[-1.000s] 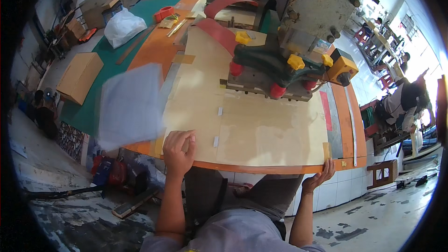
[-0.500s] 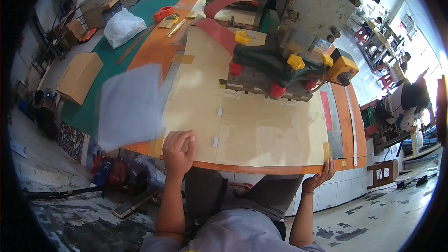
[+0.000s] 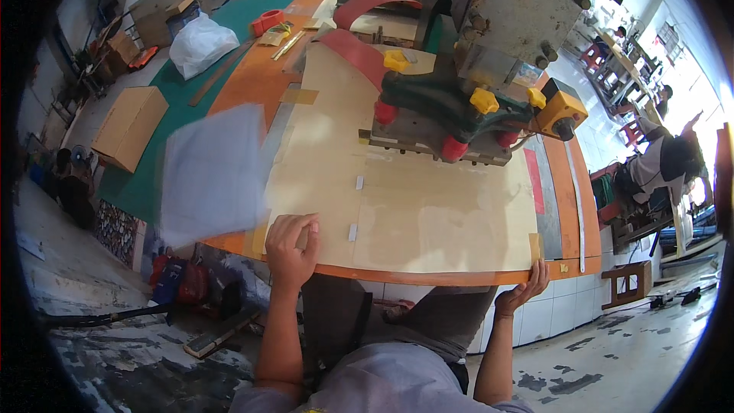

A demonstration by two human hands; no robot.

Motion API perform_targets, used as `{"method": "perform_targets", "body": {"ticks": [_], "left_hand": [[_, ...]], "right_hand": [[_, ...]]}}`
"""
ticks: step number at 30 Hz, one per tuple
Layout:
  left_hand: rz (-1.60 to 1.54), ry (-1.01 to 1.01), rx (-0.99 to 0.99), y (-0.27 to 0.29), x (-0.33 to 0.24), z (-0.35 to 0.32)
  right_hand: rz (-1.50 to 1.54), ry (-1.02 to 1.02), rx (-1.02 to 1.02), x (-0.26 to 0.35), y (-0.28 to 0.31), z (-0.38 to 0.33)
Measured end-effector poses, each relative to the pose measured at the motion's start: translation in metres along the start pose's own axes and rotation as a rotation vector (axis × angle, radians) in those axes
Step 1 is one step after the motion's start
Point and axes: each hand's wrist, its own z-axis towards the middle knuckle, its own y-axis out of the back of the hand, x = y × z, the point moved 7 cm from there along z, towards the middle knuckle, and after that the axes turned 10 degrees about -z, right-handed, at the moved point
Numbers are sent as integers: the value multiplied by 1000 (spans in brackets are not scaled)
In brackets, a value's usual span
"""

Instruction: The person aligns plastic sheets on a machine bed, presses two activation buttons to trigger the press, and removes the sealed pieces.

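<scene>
Your left hand (image 3: 289, 243) presses flat, open, on the tan sheet (image 3: 428, 214). Your right hand (image 3: 523, 291) grips the worktop (image 3: 459, 278) edge, fingers curled. Step looks like positioning; next, slide it squarely toward the press (image 3: 466, 107).

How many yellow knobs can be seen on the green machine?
3: one yellow knob at the machine's far left end, one on top near the middle, one just right of it. Others may be hidden behind the machine.
</scene>
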Motion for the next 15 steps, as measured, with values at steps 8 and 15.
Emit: {"method": "perform_targets", "body": {"ticks": [8,15], "left_hand": [[-12,2,-10,0,2,-1],[-2,2,-11,0,3,-1]], "right_hand": [[-4,8,-9,0,0,0],[-8,19,-18,2,1,2]]}}
